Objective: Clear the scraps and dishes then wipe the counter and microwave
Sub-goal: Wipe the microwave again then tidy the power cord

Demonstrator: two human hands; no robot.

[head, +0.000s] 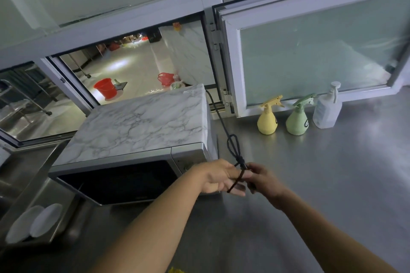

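**Both hands on the microwave cord, beside the microwave on the counter**

We see the left hand (218,176) and the right hand (263,180) meeting just off the front right corner of the microwave (137,139), which stands on the steel counter (321,173) with its door shut and a marble-patterned top. Between the hands runs the black power cord (223,127), bundled into a loop with a knot just above the fingers. The left fingers lie fairly straight with the cord's tail wound across them; the right fingers are curled and pinch the cord at the knot. Two white plates (33,221) stand in the sink (13,193) at left. A yellow spray bottle (268,121), a green spray bottle (297,122) and a clear pump bottle (327,109) stand by the window, well apart from the hands. We see no cloth.

We judge the risks as follows: a hard pull on the cord may drag the microwave along the counter or strain the cord where it leaves the back; a loose knot may slip and drop the bundle where wiping must pass.
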